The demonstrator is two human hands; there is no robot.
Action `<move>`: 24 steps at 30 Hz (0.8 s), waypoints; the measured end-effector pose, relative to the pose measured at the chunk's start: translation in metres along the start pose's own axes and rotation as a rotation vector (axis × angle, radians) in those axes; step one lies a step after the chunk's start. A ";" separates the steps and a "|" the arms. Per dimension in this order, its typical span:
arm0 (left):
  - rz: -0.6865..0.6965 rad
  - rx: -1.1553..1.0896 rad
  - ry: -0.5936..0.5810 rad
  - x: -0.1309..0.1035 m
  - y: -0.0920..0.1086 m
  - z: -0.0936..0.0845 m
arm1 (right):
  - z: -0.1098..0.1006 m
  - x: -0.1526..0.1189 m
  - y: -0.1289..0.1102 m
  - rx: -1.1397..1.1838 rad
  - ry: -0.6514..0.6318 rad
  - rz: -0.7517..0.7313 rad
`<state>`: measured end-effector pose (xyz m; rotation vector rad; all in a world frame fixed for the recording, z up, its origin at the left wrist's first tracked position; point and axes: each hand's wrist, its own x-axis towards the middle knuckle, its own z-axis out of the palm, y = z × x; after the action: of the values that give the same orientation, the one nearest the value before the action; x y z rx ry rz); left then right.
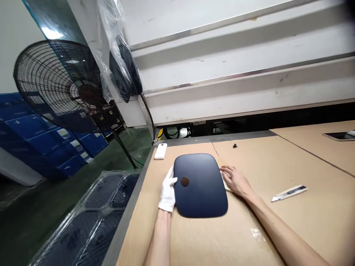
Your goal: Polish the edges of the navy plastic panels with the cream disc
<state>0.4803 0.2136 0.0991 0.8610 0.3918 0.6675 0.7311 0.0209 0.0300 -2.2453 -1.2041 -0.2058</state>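
Around the work I see a small white box (pixel 161 151) lying near the far left corner of the table, a tiny black piece (pixel 235 146) beyond the middle, and a white and dark cutter (pixel 290 193) lying well apart to the right of my right arm; none of them sits between my hands and the panel. At the far right edge a flat dark thing (pixel 340 135) rests on the next board. The table (pixel 277 236) is covered in brown cardboard sheets with a grey metal edge on the left. Past that edge stands a big black fan (pixel 58 85), with stacked blue crates (pixel 36 144) behind it on a green floor, and clear plastic trays (pixel 91 218) holding dark parts lie lower left. Ahead rises a white stepped wall of metal shelving, with a plastic bag (pixel 113 55) hanging off its left post. The dark blue panel (pixel 200 184) lies flat on the cardboard in front of me, a rounded rectangle whose long axis runs roughly away from me, the narrower end farther off, with a small round brown spot near its left side. My left hand (pixel 168 192), in a white glove, lies against the panel's left edge, fingers curled lightly around it. My right hand (pixel 235 180), bare, rests open and flat at the right edge, fingertips touching it, nothing gripped.
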 end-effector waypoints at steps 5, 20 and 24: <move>0.001 -0.098 -0.018 0.000 0.000 -0.005 | 0.002 -0.001 0.001 -0.034 0.029 -0.024; -0.022 -0.287 0.002 -0.006 0.002 -0.005 | -0.010 -0.010 -0.027 -0.090 -0.119 -0.103; -0.039 -0.294 -0.019 -0.007 0.002 -0.004 | -0.012 -0.013 -0.031 -0.147 -0.146 -0.117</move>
<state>0.4720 0.2124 0.0987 0.5785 0.2839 0.6610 0.7001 0.0183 0.0482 -2.3507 -1.4420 -0.1838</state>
